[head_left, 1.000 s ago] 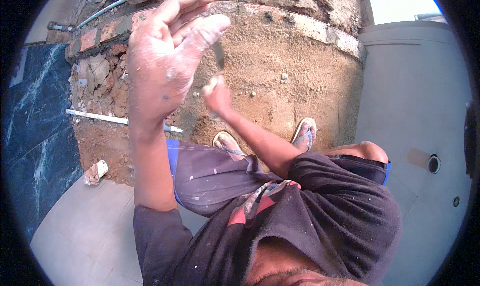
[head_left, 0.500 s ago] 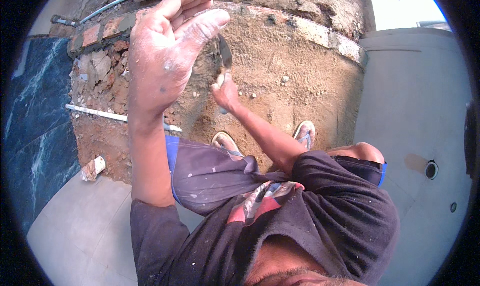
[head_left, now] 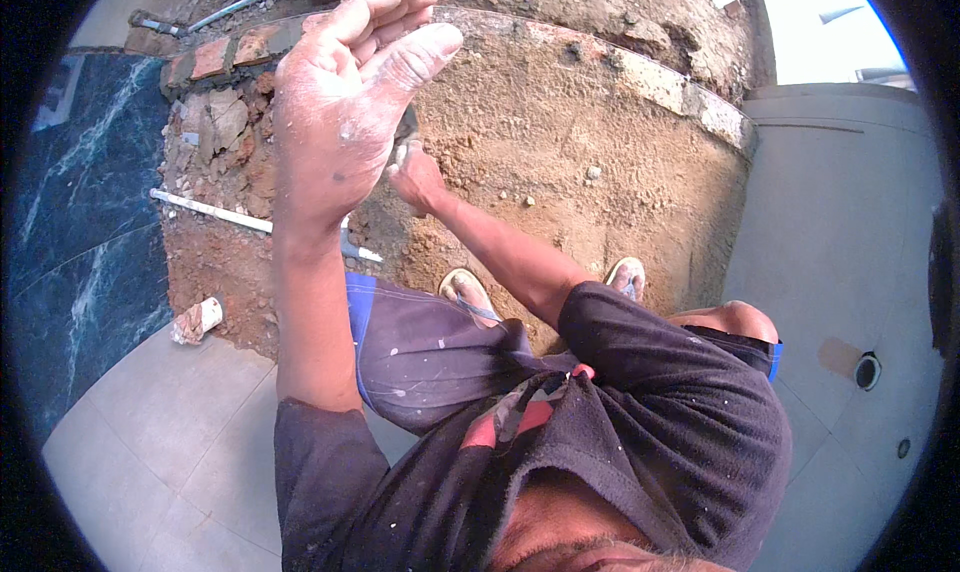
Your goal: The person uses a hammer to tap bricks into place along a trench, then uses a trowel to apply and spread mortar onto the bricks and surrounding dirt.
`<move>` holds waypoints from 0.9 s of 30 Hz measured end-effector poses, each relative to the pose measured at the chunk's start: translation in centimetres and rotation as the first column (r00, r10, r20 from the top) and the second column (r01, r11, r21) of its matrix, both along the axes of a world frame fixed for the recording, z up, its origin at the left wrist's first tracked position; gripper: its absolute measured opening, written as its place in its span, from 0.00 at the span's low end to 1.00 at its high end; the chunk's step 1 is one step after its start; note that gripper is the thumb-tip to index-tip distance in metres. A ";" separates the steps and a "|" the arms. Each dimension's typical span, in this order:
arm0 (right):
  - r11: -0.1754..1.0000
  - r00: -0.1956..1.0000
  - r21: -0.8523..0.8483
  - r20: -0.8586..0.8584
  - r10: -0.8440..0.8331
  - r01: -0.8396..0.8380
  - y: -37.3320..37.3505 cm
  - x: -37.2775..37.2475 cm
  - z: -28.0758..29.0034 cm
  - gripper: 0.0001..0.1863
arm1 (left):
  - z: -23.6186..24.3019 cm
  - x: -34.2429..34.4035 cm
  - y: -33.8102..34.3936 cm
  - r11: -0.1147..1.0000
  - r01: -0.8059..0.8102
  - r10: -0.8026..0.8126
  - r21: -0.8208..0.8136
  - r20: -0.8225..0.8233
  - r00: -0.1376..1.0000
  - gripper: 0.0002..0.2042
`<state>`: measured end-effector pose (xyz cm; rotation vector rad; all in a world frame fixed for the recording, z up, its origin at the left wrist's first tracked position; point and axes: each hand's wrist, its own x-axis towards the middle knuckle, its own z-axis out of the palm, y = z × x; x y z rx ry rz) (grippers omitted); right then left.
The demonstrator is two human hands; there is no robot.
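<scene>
My left hand is raised close to the camera, dusted with pale powder. Its fingers are slightly bent, the thumb stands apart, and nothing shows in it. Beyond it and lower down, my right hand is closed round the handle of a trowel. Most of the trowel's dark blade is hidden behind my left hand. Below it lies the rough, sandy soil, with a few small stones on it.
A brick-and-mortar edge curves along the far side. White pipe crosses the rubble at left, near a white pipe stub. Dark marbled tiles line the left; grey tiles with a round hole lie right.
My right hand has moved left and slightly up with the trowel, whose blade is now mostly behind my left hand. The left hand keeps its pose while the view shifts slightly.
</scene>
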<state>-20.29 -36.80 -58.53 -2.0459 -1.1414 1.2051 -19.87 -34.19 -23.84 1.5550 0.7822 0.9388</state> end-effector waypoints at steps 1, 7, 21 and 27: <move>0.999 1.000 0.033 0.020 -0.001 0.000 0.1 0.4 -0.9 0.25 | 0.5 0.4 -0.2 1.000 -0.007 0.007 -0.007 -0.001 1.000 0.20; 0.945 0.945 -0.021 -0.014 -0.325 0.325 -0.7 4.7 1.8 0.29 | -0.3 -1.9 0.3 1.000 -0.024 0.024 0.010 0.009 1.000 0.20; 0.920 0.922 0.082 0.028 -0.386 0.382 0.8 8.5 1.5 0.21 | -0.6 -3.3 0.5 0.998 -0.068 0.068 -0.017 -0.006 0.998 0.20; 0.996 0.993 -0.075 0.109 -0.048 0.056 2.8 2.9 0.7 0.28 | -0.6 -2.5 0.9 0.999 -0.036 0.036 -0.004 0.003 0.999 0.19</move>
